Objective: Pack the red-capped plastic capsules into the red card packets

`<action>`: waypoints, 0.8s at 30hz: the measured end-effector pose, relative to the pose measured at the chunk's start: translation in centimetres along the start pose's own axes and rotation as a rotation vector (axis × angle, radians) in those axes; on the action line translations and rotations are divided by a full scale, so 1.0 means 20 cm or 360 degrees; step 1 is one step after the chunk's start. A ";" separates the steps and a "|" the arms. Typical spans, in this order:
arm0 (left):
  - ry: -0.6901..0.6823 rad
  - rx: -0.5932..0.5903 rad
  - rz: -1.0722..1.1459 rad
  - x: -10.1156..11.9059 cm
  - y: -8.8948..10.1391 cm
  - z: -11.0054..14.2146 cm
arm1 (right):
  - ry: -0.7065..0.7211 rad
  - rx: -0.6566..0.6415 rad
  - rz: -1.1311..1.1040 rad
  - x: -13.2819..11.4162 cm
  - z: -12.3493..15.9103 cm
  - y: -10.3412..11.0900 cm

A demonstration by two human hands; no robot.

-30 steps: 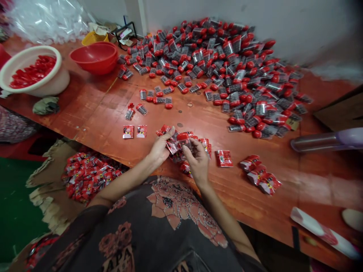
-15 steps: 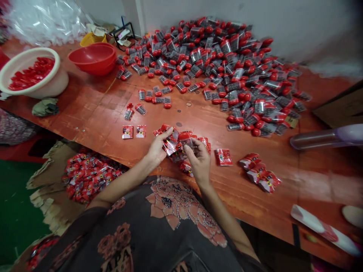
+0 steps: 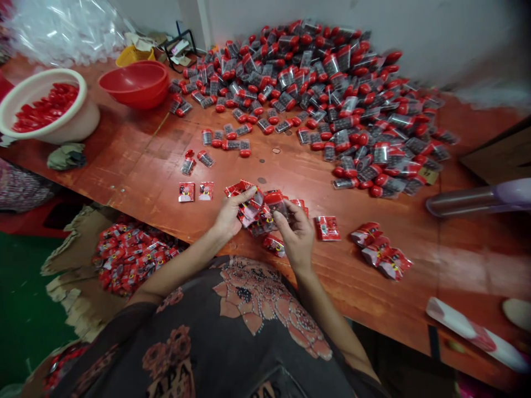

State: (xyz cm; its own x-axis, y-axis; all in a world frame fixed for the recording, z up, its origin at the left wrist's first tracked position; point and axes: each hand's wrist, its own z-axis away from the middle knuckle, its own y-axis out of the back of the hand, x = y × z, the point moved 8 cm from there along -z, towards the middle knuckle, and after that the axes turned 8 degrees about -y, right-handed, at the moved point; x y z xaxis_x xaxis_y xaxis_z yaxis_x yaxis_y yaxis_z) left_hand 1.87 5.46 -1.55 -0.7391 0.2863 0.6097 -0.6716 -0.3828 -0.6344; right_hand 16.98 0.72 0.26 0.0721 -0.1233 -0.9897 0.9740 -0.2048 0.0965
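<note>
My left hand (image 3: pixel 230 214) is closed on a red printed packet (image 3: pixel 249 210), its thumb pressed over the top. Between the fingers of my right hand (image 3: pixel 296 229) is a small clear container with a red cap (image 3: pixel 274 198), its dark contents showing through. The container is beside the packet's right side; whether the two touch I cannot tell. More red printed packets lie below and behind my hands, partly hidden by them. One loose packet (image 3: pixel 274 245) lies near the table's front edge, and a flat red card (image 3: pixel 327 228) is right of my right hand.
A large heap of red-capped containers (image 3: pixel 290 83) covers the back of the table. At left stand a white basin (image 3: pixel 83 110) of red caps and a red bowl (image 3: pixel 135 85). Below the front edge, a cardboard box (image 3: pixel 68 265) holds many packets. A clear tube (image 3: pixel 464 202) lies right.
My right hand has shifted slightly to the right with the container, which now shows more apart from the packet. My left hand is almost still.
</note>
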 end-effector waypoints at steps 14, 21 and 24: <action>-0.0175 -0.0074 -0.0136 0.05 -0.02 0.00 | 0.0069 -0.0313 0.0162 -0.04 0.03 -0.08; -0.0198 -0.0056 -0.0148 0.07 -0.01 0.00 | 0.0121 -0.0115 0.0133 -0.05 0.05 -0.01; -0.0171 -0.0008 -0.0097 0.06 0.01 -0.02 | 0.0098 -0.0093 0.0091 -0.04 0.05 0.00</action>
State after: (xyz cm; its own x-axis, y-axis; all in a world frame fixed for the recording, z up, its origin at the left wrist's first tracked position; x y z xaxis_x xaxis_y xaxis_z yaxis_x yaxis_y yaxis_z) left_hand 0.84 5.98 -1.10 -0.6870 0.2130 0.6947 -0.7158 -0.3632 -0.5965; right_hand 16.70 -0.11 1.09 0.1389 -0.0730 -0.9876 0.9787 -0.1422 0.1482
